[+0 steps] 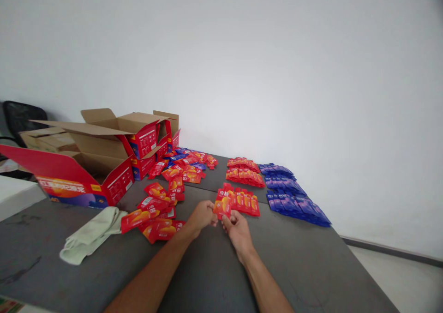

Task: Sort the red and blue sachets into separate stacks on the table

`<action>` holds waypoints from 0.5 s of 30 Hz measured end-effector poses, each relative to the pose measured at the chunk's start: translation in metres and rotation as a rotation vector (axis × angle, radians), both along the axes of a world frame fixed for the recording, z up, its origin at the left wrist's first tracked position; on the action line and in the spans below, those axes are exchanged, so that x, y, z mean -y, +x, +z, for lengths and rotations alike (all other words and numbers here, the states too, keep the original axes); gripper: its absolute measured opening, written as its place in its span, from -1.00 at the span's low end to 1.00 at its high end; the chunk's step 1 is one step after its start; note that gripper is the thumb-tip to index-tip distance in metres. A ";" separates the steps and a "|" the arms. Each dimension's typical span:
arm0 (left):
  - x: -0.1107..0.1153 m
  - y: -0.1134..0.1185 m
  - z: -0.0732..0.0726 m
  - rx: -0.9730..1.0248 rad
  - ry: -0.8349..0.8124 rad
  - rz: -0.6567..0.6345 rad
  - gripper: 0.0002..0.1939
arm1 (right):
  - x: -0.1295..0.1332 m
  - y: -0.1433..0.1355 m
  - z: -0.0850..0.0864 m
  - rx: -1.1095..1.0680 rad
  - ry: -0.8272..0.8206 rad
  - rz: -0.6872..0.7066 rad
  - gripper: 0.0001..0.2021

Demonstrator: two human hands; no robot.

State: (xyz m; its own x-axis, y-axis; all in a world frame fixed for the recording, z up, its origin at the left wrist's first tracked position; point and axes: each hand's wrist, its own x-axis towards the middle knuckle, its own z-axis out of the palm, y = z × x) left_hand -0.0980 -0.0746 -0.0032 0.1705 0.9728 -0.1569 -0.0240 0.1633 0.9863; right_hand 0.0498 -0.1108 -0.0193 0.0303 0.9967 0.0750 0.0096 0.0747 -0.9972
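Note:
A red pouch [223, 202] is held upright between my two hands near the middle of the table. My left hand [204, 216] pinches its left lower edge, and my right hand [237, 227] grips its bottom right corner. Just behind it lies a row of overlapping red pouches [247, 203]. Farther back are more rows of red pouches [245, 177]. To their right, blue pouches [296, 207] lie in several overlapping rows. Loose red pouches [152, 207] are scattered left of my hands, with some blue ones among those farther back.
Open red cardboard boxes [119, 183] stand on the left, some stacked. A pale green cloth [93, 234] lies in front of them on the dark table [304, 267]. A black chair [24, 114] is at the far left. A white wall [277, 73] rises behind the table.

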 end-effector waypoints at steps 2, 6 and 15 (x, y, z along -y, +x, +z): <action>-0.001 0.002 -0.004 -0.011 -0.001 0.004 -0.80 | 0.000 -0.003 -0.001 -0.011 0.019 0.005 -0.59; -0.007 0.005 -0.011 0.059 0.035 0.062 -0.80 | -0.003 0.001 -0.003 0.105 0.058 -0.011 -0.58; -0.049 0.010 -0.029 -0.134 0.004 0.293 -0.39 | -0.031 0.053 -0.015 1.083 0.295 -0.416 -0.51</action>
State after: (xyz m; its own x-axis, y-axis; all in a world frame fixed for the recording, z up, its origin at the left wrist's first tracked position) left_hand -0.0877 -0.0252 -0.0317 -0.1389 0.9781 -0.1550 0.0608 0.1646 0.9845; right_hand 0.1025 -0.0800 -0.0347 0.1261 0.8657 0.4844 0.9117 0.0913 -0.4006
